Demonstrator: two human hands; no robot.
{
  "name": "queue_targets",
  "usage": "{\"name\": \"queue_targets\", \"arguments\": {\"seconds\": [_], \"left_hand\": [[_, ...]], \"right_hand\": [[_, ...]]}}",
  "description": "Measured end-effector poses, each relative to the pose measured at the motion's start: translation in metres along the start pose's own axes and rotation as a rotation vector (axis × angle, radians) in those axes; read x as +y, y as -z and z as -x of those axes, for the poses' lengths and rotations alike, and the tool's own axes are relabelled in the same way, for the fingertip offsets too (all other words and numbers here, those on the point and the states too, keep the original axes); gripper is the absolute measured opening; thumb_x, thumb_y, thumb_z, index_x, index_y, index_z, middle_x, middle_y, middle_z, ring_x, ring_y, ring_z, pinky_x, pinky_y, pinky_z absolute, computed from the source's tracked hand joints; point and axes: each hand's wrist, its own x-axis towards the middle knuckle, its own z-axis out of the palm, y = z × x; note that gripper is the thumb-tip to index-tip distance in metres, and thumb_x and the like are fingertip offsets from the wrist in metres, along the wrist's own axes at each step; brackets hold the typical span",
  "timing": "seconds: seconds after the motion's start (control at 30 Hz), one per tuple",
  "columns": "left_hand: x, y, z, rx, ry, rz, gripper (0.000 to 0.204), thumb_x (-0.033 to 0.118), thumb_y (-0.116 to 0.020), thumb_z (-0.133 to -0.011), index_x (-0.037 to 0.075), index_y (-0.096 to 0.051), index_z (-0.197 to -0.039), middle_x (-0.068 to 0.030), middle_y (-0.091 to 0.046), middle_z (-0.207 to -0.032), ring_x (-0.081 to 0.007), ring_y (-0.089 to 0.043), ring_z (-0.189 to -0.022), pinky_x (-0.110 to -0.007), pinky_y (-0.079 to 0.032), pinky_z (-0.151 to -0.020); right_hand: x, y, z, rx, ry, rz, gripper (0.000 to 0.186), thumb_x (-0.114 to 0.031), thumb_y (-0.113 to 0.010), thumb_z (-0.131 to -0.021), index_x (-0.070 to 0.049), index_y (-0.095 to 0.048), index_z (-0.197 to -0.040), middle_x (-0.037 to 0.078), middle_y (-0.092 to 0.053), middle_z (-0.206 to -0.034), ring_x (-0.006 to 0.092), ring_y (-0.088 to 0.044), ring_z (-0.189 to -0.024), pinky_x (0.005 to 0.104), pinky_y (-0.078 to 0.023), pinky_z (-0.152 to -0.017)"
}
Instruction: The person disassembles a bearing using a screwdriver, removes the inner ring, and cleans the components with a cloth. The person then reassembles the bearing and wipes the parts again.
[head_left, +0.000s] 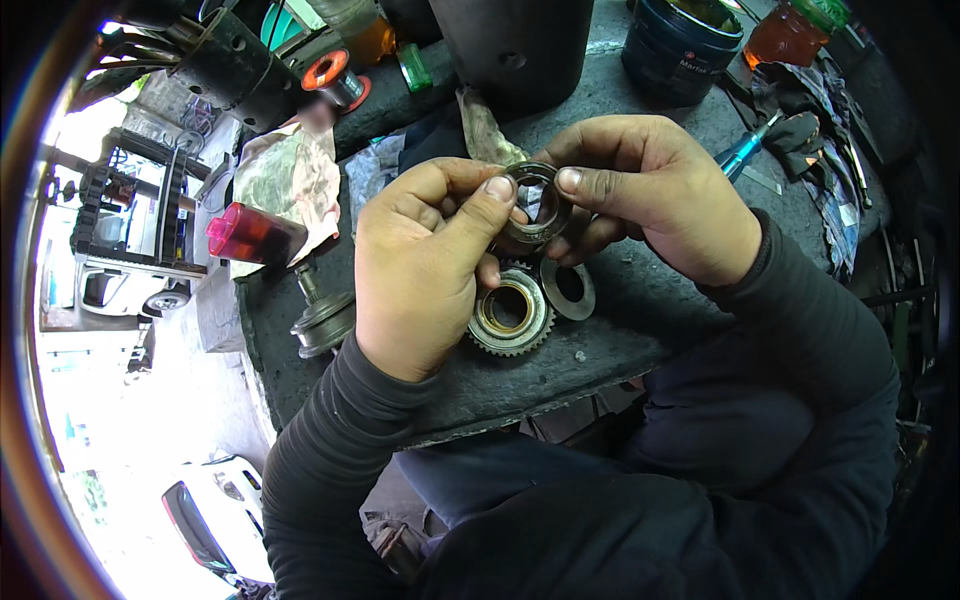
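Note:
Between both hands, above the bench, is a dark metal ring that looks like a bearing. The thumb and fingers of my left hand pinch its left side. My right hand grips the right side, its thumb on the upper rim. Just below the ring, a toothed gear with a bright inner bore lies flat. A thin steel washer lies against the gear's right side. Left of my left wrist stands a shafted metal part, partly hidden by the arm.
A red-lidded jar stands at the bench's left edge by a stained cloth. Behind are a solder spool, a black cylinder and a dark tub. A blue pen-like tool and rags lie right.

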Motion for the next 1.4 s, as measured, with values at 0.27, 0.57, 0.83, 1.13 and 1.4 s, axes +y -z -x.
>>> {"name": "queue_targets", "arguments": {"seconds": [0.27,0.57,0.83,1.13,1.4], "left_hand": [[0.001,0.0,-0.002,-0.015,0.064,0.046,0.02,0.01,-0.061,-0.093,-0.007,-0.06,-0.104,-0.0077,-0.067,-0.082,-0.0058,-0.059,-0.061,-0.015,-0.045,-0.051],[0.003,-0.006,0.004,0.018,-0.069,-0.137,0.018,0.01,-0.063,-0.091,-0.002,-0.061,-0.104,-0.0029,-0.065,-0.086,-0.003,-0.059,-0.071,-0.015,-0.047,-0.057],[0.002,-0.002,0.002,-0.043,0.037,0.057,0.018,0.008,-0.061,-0.091,-0.002,-0.058,-0.105,-0.0045,-0.063,-0.088,-0.0052,-0.056,-0.067,-0.018,-0.046,-0.06],[0.002,-0.004,0.004,-0.032,-0.011,0.016,0.013,0.006,-0.062,-0.09,-0.001,-0.059,-0.099,-0.0039,-0.063,-0.086,-0.0052,-0.056,-0.069,-0.019,-0.046,-0.062],[-0.002,-0.01,0.006,-0.105,-0.243,-0.134,0.008,0.003,-0.065,-0.084,-0.001,-0.06,-0.088,-0.0062,-0.061,-0.077,-0.0091,-0.059,-0.075,-0.025,-0.048,-0.067]], "right_hand": [[0.002,0.0,-0.002,0.022,0.016,0.06,0.024,-0.011,-0.057,-0.094,0.005,-0.059,-0.112,0.011,-0.068,-0.094,0.0166,-0.069,-0.077,0.0263,-0.058,-0.066],[0.006,-0.004,-0.001,0.088,0.374,0.629,0.017,-0.004,-0.055,-0.093,0.005,-0.06,-0.107,0.005,-0.066,-0.088,0.0076,-0.061,-0.076,0.022,-0.051,-0.069],[0.007,-0.009,0.003,0.147,0.557,0.845,0.014,0.002,-0.055,-0.091,0.004,-0.06,-0.103,0.007,-0.064,-0.078,0.0094,-0.062,-0.068,0.0232,-0.05,-0.063],[0.006,-0.012,0.004,0.143,0.527,0.831,0.011,0.002,-0.057,-0.089,0.004,-0.06,-0.1,0.008,-0.063,-0.074,0.0111,-0.063,-0.066,0.0249,-0.049,-0.06],[-0.008,-0.003,0.01,0.011,0.481,0.878,0.011,-0.006,-0.058,-0.089,0.004,-0.059,-0.093,0.008,-0.064,-0.075,0.0124,-0.063,-0.066,0.0245,-0.048,-0.059]]}}
